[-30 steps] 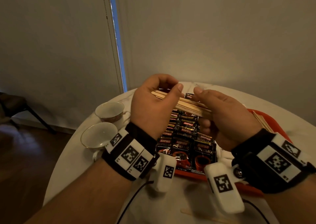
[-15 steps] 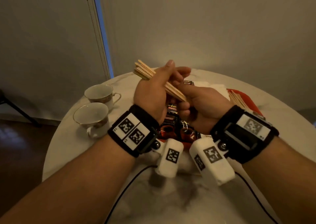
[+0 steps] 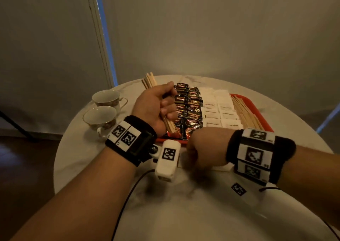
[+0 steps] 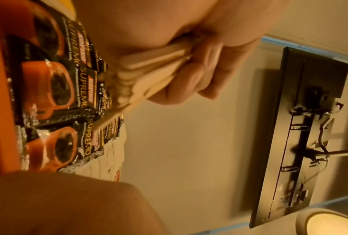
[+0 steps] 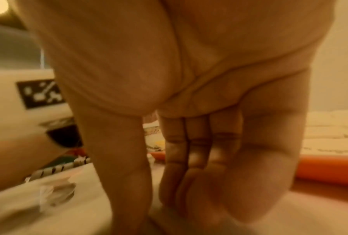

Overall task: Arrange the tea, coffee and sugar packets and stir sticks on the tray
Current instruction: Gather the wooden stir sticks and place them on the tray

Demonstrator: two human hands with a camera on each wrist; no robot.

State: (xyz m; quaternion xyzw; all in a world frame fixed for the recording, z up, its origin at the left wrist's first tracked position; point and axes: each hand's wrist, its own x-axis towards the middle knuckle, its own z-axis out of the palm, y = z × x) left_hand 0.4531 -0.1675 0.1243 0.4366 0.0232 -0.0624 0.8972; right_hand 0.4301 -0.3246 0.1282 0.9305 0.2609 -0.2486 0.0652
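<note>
A moment ago both hands held the stir sticks [image 3: 170,125]. Now only the left hand [image 3: 156,108] grips them above the tray [image 3: 261,115]; the right hand [image 3: 206,147], fingers straight, reaches down to the table [image 3: 184,213], maybe for another stick

The black coffee packets [image 3: 191,112] on the red tray [image 3: 265,119] read "KOPIKO" in a red band and "SUPREMO" in gold; the left wrist view [image 4: 82,82] shows the same words. One white sugar packet [image 3: 209,105] bears small print, seemingly "brown sugar"
</note>
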